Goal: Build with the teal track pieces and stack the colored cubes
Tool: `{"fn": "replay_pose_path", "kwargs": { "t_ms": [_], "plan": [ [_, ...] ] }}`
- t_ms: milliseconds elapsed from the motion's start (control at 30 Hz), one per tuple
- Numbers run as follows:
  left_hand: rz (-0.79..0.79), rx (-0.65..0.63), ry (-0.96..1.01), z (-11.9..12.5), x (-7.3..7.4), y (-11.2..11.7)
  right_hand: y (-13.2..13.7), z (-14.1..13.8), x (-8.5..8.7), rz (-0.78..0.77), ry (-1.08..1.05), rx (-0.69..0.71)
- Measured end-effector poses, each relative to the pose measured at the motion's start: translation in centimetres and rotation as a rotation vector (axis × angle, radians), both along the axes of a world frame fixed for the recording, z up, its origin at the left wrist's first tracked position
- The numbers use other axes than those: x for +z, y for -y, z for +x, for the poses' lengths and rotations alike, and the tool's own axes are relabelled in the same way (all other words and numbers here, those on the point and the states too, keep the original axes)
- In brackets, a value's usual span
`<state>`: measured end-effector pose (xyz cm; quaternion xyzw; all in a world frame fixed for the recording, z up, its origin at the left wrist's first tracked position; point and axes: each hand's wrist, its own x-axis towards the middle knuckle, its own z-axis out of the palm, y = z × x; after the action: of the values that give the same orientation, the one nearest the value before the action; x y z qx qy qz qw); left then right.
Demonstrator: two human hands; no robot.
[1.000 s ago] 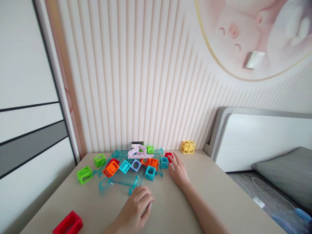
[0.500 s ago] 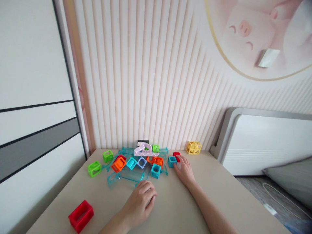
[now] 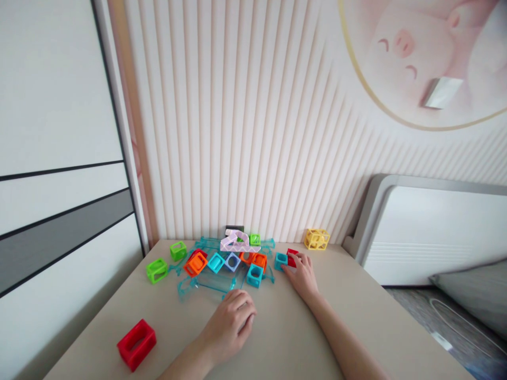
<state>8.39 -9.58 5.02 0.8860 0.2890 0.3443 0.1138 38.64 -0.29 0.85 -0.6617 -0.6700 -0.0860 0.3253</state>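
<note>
My right hand reaches to the right side of the pile, its thumb and fingers closed round a small red block. A light-blue block sits just left of those fingertips, close to the red one. My left hand rests on the table with curled fingers and no block showing in it. Ahead of it lie clear teal track pieces, a light-blue block, a periwinkle block and an orange block. Part of the red block is hidden by my fingers.
A larger red block lies at the front left of the table. Two green blocks, one nearer, stand at the left edge. A yellow frame block stands by the ribbed wall, near a lilac patterned piece.
My right fingers have shifted slightly and bent more round the small red block. My left hand stays almost in place. The whole view has moved a little.
</note>
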Motion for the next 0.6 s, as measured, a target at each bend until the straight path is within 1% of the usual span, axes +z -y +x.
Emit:
{"fn": "replay_pose_path", "kwargs": {
  "t_ms": [267,400,600],
  "plan": [
    [0.004,0.000,-0.030,0.0,-0.1,0.0,0.1,0.3,0.5,-0.027,0.117,-0.016],
    [0.014,-0.004,-0.012,0.0,0.0,0.1,0.3,0.1,1.0,-0.055,0.140,-0.068],
    [0.003,0.006,-0.013,0.0,-0.1,0.0,0.4,0.1,1.3,-0.030,0.172,-0.106]
  ]
}}
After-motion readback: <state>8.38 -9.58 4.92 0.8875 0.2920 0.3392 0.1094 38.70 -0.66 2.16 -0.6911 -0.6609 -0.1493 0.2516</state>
